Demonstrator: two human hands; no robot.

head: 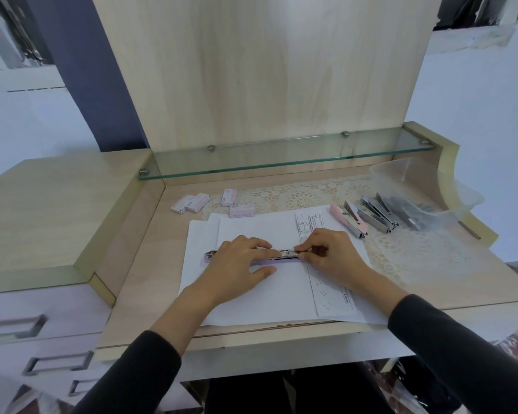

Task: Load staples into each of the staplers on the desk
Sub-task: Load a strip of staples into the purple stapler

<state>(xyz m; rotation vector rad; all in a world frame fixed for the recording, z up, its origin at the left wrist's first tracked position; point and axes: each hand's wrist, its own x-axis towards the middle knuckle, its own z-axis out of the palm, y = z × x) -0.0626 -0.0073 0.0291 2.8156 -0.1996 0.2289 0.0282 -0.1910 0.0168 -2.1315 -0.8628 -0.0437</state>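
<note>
A lilac stapler (284,258) lies opened flat on white paper sheets (251,303) in the middle of the desk. My left hand (240,264) presses down on its left half, with the metal end (210,254) sticking out past my fingers. My right hand (326,255) pinches at the metal staple channel at the stapler's right end; whether staples are between the fingertips is hidden. A pink stapler (349,221) lies open at the right, beside two silver-and-dark ones (377,215). Several pink staple boxes (242,211) lie at the back left.
A clear plastic tub (425,186) with dark metal pieces stands at the back right on a lace mat (305,198). A glass shelf (281,158) overhangs the desk's back. A raised cabinet top (42,216) with drawers borders the left.
</note>
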